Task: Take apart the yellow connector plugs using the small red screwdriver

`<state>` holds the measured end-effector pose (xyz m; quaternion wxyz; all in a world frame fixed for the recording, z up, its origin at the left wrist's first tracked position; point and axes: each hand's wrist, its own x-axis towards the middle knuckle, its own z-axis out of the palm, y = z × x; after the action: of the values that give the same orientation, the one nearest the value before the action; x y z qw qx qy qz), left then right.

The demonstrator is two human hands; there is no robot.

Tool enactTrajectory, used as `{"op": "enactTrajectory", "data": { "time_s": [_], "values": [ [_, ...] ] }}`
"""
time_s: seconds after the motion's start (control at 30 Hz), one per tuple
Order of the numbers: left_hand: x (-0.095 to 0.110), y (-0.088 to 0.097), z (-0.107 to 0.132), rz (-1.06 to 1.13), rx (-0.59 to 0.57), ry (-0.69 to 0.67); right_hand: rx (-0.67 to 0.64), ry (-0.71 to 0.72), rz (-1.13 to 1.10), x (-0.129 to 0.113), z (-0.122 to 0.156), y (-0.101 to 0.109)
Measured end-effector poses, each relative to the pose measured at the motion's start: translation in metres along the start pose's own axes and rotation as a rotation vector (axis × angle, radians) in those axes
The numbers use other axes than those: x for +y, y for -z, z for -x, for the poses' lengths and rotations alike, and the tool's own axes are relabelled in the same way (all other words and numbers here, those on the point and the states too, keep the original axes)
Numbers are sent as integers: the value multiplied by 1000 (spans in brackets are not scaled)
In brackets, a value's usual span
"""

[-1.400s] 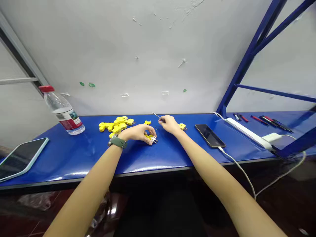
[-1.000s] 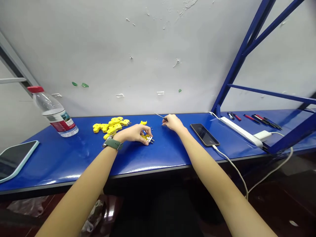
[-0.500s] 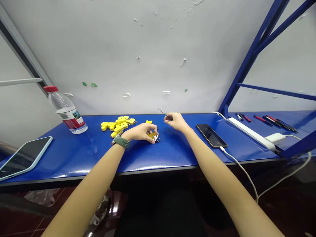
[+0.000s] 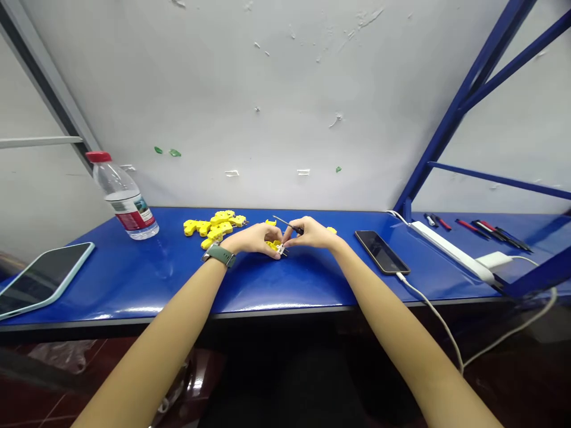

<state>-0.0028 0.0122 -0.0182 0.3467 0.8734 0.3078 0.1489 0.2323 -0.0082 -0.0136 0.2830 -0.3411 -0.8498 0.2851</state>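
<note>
My left hand [image 4: 253, 238], with a green watch on its wrist, is closed on a small yellow plug [image 4: 275, 245] with metal prongs, pressed on the blue table [image 4: 134, 279]. My right hand [image 4: 309, 233] touches the same plug with its fingertips and pinches a thin screwdriver [image 4: 285, 223] whose shaft points up and left. A pile of several yellow plugs [image 4: 213, 225] lies just left of my left hand. One more yellow piece [image 4: 331, 230] peeks out behind my right hand.
A water bottle [image 4: 122, 196] with a red cap stands at the back left, a tablet [image 4: 40, 278] lies at the left edge. A phone [image 4: 382, 252] on a white cable, a white power strip [image 4: 450, 252] and several pens [image 4: 486, 227] lie to the right under a blue frame [image 4: 455, 107].
My right hand has come down and left with the screwdriver until its fingers meet the plug under my left hand. The left hand has stayed on the plug.
</note>
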Motion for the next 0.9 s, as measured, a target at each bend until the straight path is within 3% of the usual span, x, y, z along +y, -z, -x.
{"op": "enactTrajectory", "data": {
  "time_s": [0.13,0.7,0.9],
  "values": [
    [3,2,0,11,-26,15,-56,35,69,1,-2,-5],
    [15,3,4,27,-42,45,-51,-6,86,-10,-2,-11],
    [6,3,1,-10,-17,35,-18,-50,69,-8,-2,-6]
  ]
}}
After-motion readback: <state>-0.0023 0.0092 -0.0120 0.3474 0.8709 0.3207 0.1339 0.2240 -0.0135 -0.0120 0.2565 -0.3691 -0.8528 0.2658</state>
